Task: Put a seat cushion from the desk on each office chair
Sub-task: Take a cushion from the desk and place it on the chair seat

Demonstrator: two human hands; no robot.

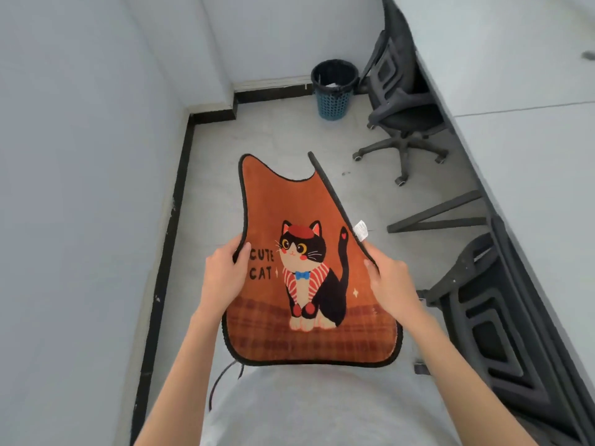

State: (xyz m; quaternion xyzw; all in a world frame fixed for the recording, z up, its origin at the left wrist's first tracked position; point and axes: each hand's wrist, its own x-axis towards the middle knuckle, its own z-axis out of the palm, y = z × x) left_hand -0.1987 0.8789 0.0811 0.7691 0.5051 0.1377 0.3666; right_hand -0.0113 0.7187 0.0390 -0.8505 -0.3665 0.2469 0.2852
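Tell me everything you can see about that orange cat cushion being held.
The cushion is a thin, floppy, plush-looking orange pad edged in black piping. It shows a black-and-white cat in a red beret and blue bow tie, with the words CUTE CAT. A small white tag hangs off its right edge. The left hand and right hand pinch its two sides, holding it above the floor; its far corners curl upward.

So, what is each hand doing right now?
Left hand: closed on the left edge of the cat cushion.
Right hand: closed on its right edge.
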